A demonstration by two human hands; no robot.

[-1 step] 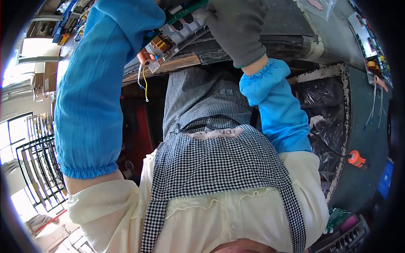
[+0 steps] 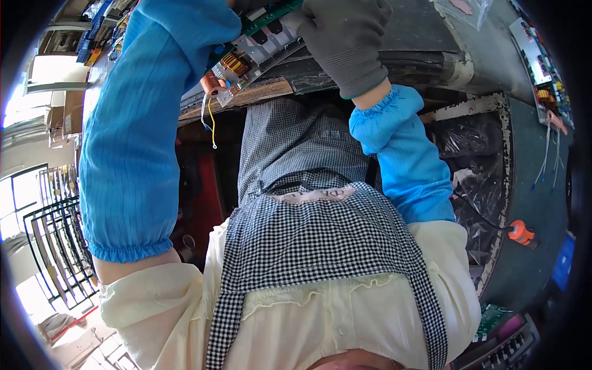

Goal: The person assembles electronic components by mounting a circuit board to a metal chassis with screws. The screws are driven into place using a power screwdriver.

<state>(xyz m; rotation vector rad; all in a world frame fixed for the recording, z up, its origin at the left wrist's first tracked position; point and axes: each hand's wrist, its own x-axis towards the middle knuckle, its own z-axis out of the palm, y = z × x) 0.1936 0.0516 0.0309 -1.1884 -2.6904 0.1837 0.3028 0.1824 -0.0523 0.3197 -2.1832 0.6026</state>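
Observation:
At the top edge lies a circuit board (image 2: pixel 266 46) with grey metal plates, a yellow-and-copper ring coil (image 2: pixel 235 63) and a copper-wound coil (image 2: pixel 211 84). Thin yellow and white wires hang from its near corner over the bench edge. My right hand (image 2: pixel 348 46), in a dark grey glove, is closed at the board's right end, its thumb against it; the upper fingers run out of view. Only a dark sliver of my left hand (image 2: pixel 248 4) shows at the board's far side, beyond the blue sleeve; its fingers are hidden.
The worn wooden bench edge (image 2: pixel 262 92) crosses in front of me. To the right, another circuit board (image 2: pixel 542 80) with trailing wires lies on a grey-green surface. An orange-handled tool (image 2: pixel 523 233) with a cord sits lower right. A black rack (image 2: pixel 58 253) stands at left.

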